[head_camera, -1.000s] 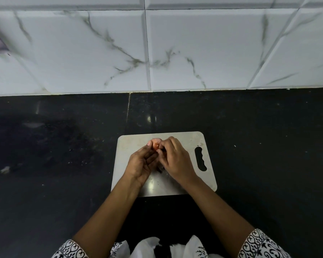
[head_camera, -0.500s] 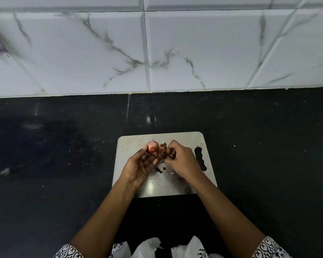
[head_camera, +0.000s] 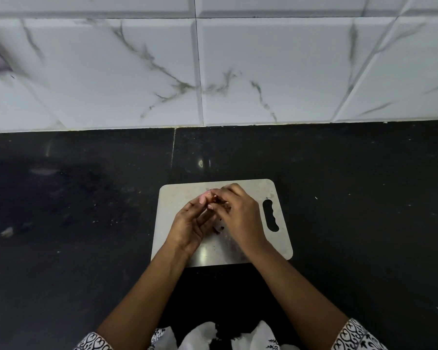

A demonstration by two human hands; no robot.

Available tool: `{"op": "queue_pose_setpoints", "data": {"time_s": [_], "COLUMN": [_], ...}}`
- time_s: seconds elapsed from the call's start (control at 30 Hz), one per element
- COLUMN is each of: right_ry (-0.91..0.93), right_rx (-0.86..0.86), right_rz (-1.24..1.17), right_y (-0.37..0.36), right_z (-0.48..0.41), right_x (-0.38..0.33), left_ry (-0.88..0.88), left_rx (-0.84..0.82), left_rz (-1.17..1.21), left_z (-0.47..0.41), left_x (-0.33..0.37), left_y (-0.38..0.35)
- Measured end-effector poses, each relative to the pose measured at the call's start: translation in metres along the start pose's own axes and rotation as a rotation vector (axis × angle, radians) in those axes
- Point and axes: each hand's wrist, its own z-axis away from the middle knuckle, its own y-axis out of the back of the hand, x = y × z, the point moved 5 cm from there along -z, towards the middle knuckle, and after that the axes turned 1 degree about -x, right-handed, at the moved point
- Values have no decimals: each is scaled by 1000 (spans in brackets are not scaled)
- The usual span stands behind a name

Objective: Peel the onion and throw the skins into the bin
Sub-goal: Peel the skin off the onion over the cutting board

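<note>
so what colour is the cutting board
Pale silvery grey cutting board, seen in the head view.

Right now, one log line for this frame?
stage: peeling | left hand: holds onion | right hand: pinches onion skin | both over cutting board

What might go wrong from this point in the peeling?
Skin flakes already lie on the cutting board; more could scatter onto the dark counter, where they are hard to spot. The small onion, held by the left hand while the right hand pinches skin, might slip free.
</note>
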Motion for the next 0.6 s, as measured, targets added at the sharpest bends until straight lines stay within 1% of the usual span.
{"op": "queue_pose_setpoints", "data": {"time_s": [0.1,0.27,0.37,0.43,0.57,0.6], "right_ry": [45,55,34,-66,-199,-230], "right_rx": [75,78,-26,-124,-292,-297], "right_rz": [-32,0,139,197,173,161], "right_y": [4,2,-8,-14,-17,-15], "right_z": [1,0,5,10,14,13], "right_x": [-2,-3,6,18,25,23], "left_ry": [9,54,69,65,60,58], "left_rx": [3,29,54,58,21,11], "left_rz": [14,43,109,133,160,158], "left_z": [0,1,1,1,7,9], "left_x": [1,1,3,7,11,12], "left_y": [1,5,8,11,16,17]}}
